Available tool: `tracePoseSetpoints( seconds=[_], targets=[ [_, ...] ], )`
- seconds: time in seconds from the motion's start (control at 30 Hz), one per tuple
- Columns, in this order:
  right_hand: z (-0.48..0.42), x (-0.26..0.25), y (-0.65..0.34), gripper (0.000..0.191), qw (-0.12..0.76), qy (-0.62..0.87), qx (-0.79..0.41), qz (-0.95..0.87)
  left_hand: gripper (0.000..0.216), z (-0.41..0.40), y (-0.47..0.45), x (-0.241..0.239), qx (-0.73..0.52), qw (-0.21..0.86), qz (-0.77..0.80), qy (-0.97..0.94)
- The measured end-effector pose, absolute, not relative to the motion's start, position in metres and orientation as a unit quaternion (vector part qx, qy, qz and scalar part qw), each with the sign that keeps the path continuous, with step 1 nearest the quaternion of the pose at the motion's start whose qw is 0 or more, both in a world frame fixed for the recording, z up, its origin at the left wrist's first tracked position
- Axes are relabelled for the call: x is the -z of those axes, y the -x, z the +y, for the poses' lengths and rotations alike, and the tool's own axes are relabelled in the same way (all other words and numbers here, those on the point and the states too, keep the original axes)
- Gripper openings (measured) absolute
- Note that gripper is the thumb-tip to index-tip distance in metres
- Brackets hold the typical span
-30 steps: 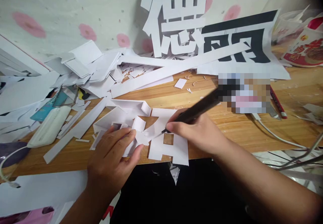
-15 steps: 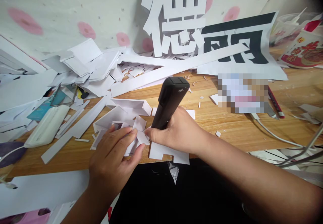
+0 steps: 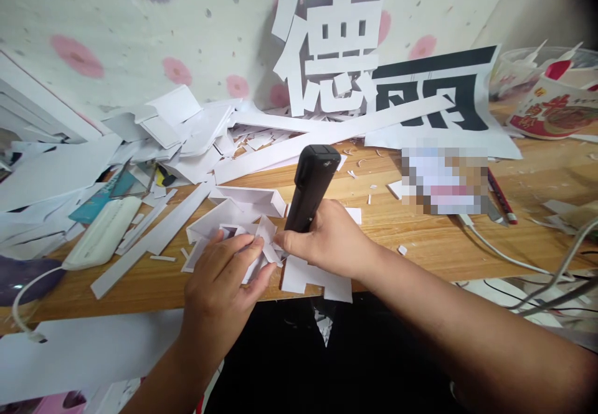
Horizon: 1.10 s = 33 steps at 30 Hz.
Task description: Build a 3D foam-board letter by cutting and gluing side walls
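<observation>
My right hand (image 3: 337, 239) is wrapped round a black handheld tool (image 3: 314, 180), which stands nearly upright and leans a little to the right. The tool's lower end is hidden behind my hand and the white pieces. With fingers and thumb closed, my left hand (image 3: 219, 274) grips a small white board assembly (image 3: 267, 233) with thin upright walls. My right thumb is close to that assembly's right side; whether it touches I cannot tell. Behind my left fingers lies a larger angled white board form (image 3: 247, 197). A flat notched white piece (image 3: 320, 277) rests under my right hand.
Long white strips (image 3: 154, 239) and heaped offcuts (image 3: 182, 121) cover the left and back. A white board character (image 3: 343, 43) leans on the wall beside a printed sheet (image 3: 430, 106). To the right are a blurred-out object (image 3: 443, 180), a cable (image 3: 509, 258) and a noodle cup (image 3: 546, 112).
The view has shifted slightly, so the desk items appear a little farther right at the left side and lower at the back. The black tool looks slightly more upright; both hands keep their holds.
</observation>
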State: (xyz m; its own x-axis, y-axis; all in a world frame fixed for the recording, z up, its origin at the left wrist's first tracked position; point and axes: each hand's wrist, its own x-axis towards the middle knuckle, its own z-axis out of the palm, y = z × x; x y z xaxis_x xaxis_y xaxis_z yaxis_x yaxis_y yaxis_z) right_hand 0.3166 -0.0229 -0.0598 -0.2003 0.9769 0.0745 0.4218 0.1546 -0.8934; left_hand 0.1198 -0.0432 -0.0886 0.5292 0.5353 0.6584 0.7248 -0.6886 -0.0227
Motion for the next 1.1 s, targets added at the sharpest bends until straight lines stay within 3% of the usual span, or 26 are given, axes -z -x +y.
tracePoseSetpoints(
  seconds=[0.27,0.73,0.97,1.1],
  targets=[
    [-0.022,0.05,-0.315,0.028,0.354,0.526,-0.397,-0.663,0.025,-0.045,-0.119,0.089,0.329,0.146,-0.368,0.857],
    [-0.025,0.02,-0.316,0.028,0.431,0.493,-0.416,-0.631,0.021,-0.045,-0.118,0.092,0.335,0.143,-0.377,0.852],
    [-0.027,0.032,-0.351,0.019,0.584,0.456,-0.46,-0.49,0.02,-0.049,-0.114,0.079,0.286,0.115,-0.401,0.863],
    [-0.042,0.064,-0.375,0.011,0.613,0.457,-0.451,-0.46,0.015,-0.051,-0.112,0.069,0.235,0.124,-0.409,0.873]
  ],
)
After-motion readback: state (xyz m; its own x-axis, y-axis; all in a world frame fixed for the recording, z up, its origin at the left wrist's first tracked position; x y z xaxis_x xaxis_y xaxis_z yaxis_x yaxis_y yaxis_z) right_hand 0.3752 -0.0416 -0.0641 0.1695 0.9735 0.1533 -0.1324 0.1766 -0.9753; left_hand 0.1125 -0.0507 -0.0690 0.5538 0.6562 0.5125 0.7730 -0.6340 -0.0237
